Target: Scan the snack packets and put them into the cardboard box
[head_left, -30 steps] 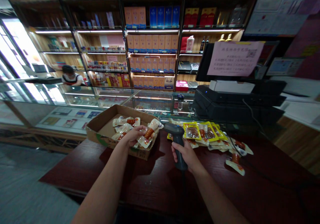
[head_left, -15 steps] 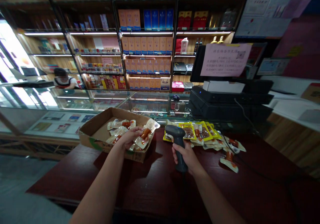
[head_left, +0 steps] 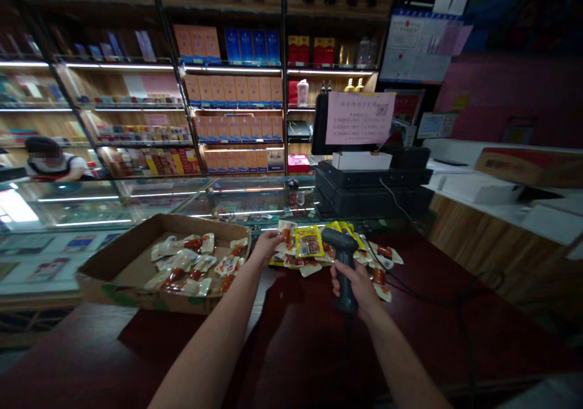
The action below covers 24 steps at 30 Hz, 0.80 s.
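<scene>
Inspection from my remote station: the left hand point(head_left: 268, 246) has moved out of the cardboard box point(head_left: 136, 296), where it lay over the contents half a second ago. It now reaches just beyond the box's right side, with its fingers narrowed onto the near edge of a pile of packets point(head_left: 319, 257). The fingertips touch a clear packet, but I cannot tell whether they grip it.

The right hand point(head_left: 354, 288) is closed around the grip of a handheld barcode scanner point(head_left: 345, 272), as it was before, with the scanner head upright and above the pile. A yellow-backed packet point(head_left: 308, 242) lies face up on the pile, right of the box.

The sealed snack packets point(head_left: 182, 263) lie loose inside the box, which sits on the counter point(head_left: 82, 342). The box now appears further left in my view, and more of its inside shows. Behind the box stands a glass display case point(head_left: 255, 196). Further left beyond the case, a co-worker point(head_left: 52, 161) appears, also further left than before.
</scene>
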Available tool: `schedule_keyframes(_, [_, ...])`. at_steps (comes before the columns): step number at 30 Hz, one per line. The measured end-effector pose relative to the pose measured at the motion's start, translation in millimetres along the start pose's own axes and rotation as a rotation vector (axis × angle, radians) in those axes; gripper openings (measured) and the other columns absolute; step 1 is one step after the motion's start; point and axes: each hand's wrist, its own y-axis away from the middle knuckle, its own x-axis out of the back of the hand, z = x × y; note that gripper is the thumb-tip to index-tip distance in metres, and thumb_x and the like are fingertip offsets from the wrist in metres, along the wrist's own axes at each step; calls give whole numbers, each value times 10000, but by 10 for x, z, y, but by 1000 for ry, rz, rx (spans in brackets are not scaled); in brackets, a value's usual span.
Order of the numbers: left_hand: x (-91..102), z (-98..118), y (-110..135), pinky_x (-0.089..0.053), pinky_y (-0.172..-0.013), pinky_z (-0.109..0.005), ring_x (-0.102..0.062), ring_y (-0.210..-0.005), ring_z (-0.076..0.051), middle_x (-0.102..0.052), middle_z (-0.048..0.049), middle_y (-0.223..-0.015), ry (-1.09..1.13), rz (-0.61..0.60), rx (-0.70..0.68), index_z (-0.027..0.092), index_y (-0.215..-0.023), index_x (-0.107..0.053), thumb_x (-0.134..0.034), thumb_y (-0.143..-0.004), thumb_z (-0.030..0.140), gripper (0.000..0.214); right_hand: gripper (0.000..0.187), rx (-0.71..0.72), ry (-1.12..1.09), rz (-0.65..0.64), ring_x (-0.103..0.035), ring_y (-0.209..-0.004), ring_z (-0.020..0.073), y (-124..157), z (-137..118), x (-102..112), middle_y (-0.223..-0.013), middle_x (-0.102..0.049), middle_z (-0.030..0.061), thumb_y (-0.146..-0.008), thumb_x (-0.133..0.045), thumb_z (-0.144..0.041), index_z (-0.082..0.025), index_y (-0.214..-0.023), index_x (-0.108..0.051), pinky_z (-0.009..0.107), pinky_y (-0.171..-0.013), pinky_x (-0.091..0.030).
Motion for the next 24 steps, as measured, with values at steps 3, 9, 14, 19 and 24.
schedule_keyframes(3, [-232, -82, -177, -453, -583, -203, -643, -724, -148, -684, -64, -823, -331, 118, 2, 129, -942, -618, -636, -735, 239, 236, 325, 11, 2, 21, -458, -369, 67, 33, -46, 95, -547, -549, -55, -644, -722, -363, -176, -768, -487, 182, -313, -385])
schedule_keyframes(9, [-414, -121, -265, -439, -733, -246, -636, -909, -221, -690, -131, -934, -572, 141, -29, 129, -846, -678, -659, -696, 201, 167, 380, -3, -24, 39, -456, -359, 70, 58, -85, 226, -538, -546, -65, -618, -737, -381, -180, -855, -519, 180, -317, -372])
schedule_keyframes(14, [-432, -71, -237, -432, -795, -293, -610, -980, -266, -661, -196, -1005, -702, 149, -39, 96, -915, -687, -631, -726, 270, 263, 364, -5, -25, 41, -460, -364, 74, 39, -83, 237, -537, -548, -64, -619, -736, -381, -183, -827, -512, 183, -319, -371])
schedule_keyframes(19, [-280, -23, -122, -422, -829, -291, -591, -1015, -253, -647, -188, -1050, -755, 224, -105, 107, -1060, -657, -599, -758, 335, 383, 342, -24, -8, 17, -465, -367, 76, 11, -15, 164, -545, -557, -52, -623, -735, -377, -181, -765, -493, 191, -322, -382])
schedule_keyframes(24, [230, 33, 46, -416, -854, -276, -589, -999, -226, -661, -147, -1028, -774, 305, -212, 117, -1010, -679, -619, -734, 309, 341, 373, -67, 4, -48, -460, -364, 76, -19, 186, -64, -542, -545, -63, -629, -727, -376, -185, -865, -509, 188, -325, -383])
